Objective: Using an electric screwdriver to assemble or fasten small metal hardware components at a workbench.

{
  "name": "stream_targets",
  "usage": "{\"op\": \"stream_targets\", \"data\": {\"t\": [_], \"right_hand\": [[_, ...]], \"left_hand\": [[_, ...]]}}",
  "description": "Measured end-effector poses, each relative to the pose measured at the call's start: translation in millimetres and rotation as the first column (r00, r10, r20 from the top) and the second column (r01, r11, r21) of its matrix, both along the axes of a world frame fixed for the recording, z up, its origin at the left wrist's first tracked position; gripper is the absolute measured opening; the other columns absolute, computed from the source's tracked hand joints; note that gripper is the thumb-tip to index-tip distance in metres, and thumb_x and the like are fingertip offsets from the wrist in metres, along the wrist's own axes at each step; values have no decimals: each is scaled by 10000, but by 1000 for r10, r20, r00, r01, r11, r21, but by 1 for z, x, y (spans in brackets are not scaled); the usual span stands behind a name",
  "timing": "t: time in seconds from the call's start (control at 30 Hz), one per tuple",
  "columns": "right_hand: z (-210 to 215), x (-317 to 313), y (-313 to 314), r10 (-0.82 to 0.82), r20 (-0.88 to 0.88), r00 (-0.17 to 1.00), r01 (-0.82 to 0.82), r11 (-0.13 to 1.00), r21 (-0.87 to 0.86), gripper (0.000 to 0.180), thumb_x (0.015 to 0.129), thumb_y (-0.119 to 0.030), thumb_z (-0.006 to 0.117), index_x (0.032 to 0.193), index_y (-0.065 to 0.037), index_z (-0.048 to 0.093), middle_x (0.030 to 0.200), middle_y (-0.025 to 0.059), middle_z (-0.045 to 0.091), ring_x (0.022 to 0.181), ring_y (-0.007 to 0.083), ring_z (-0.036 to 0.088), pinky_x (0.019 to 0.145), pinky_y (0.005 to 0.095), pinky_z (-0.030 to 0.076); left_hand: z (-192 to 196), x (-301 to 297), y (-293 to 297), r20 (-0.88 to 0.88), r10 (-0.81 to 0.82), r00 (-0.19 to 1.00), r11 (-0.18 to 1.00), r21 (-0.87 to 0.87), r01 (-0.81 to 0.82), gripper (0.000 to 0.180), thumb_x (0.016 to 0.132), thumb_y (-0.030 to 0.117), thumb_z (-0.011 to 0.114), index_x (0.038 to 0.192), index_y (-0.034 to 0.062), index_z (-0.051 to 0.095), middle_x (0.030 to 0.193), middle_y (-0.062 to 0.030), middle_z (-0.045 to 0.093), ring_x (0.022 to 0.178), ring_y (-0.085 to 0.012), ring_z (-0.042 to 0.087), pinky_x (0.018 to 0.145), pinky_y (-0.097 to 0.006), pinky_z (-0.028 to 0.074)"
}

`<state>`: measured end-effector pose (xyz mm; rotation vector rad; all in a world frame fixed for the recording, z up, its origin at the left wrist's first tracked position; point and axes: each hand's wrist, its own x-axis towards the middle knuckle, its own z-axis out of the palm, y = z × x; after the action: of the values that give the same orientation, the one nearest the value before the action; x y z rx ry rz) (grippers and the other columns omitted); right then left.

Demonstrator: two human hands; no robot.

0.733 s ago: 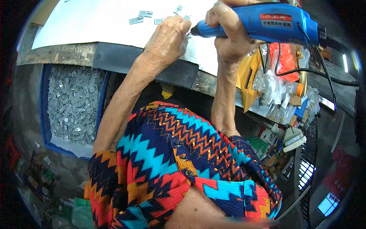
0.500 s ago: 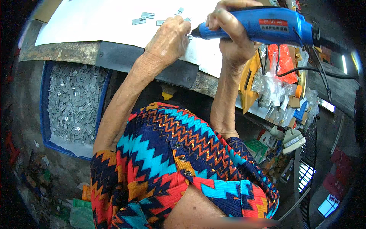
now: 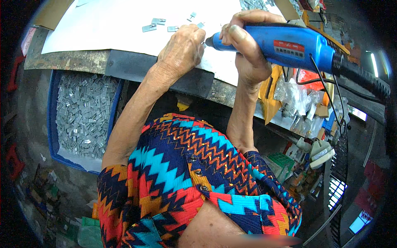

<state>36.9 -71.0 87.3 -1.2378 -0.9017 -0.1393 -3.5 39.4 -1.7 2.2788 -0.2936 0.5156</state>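
My right hand (image 3: 250, 45) is wrapped around a blue electric screwdriver (image 3: 285, 44), held lying on its side over the white worktop sheet (image 3: 107, 31). Its black nose points left, and the thin tip reaches the fingertips of my left hand (image 3: 180, 48). The left fingers are pinched together; what they hold is hidden behind them. Just beyond that hand lie several small flat grey parts (image 3: 159, 21), each with a narrow stem or slot. One of them (image 3: 201, 25) is close to the left knuckles.
A blue bin (image 3: 52, 124) full of similar grey parts (image 3: 84, 115) stands below the bench edge (image 3: 78, 59) at left. More parts (image 3: 253, 4) are heaped at the far side. Plastic bags (image 3: 295, 93), a yellow envelope (image 3: 271, 97) and the tool's black cable (image 3: 364, 80) crowd the right.
The screwdriver's rear end has swung slightly lower and toward the right, its tip still at my left fingers. My left hand has lowered slightly. The view has shifted a little.
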Motion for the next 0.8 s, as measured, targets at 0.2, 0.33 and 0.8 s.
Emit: {"op": "stream_targets", "data": {"t": [0.2, 0.33, 0.8], "right_hand": [[8, -8, -4, -60, 24, 998, 60, 998, 18, 277, 704, -27, 464, 961, 73, 447, 737, 180, 522, 528, 192, 514, 526, 340, 462], [25, 2, -23, 118, -55, 991, -108, 982, 154, 280, 712, -71, 486, 974, 24, 514, 761, 159, 529, 549, 197, 525, 535, 380, 448], [4, 18, -41, -325, -191, 926, 370, 880, 298, 254, 683, -8, 589, 919, 36, 504, 613, 104, 555, 486, 167, 556, 522, 306, 488]], "left_hand": [[2, -1, 1, -20, -10, 1000, 1000, 19, 11, 64, 720, 13, 571, 759, -32, 547, 759, -158, 541, 768, -276, 562, 710, -348, 496], [1, -1, 0, -86, -20, 996, 998, -66, 14, 123, 690, 17, 595, 789, -11, 527, 761, -147, 537, 758, -295, 546, 695, -378, 446], [8, -5, 3, -43, -37, 998, 996, -82, 34, 139, 700, 26, 604, 833, 15, 565, 734, -117, 534, 685, -255, 545, 635, -353, 441]]}}
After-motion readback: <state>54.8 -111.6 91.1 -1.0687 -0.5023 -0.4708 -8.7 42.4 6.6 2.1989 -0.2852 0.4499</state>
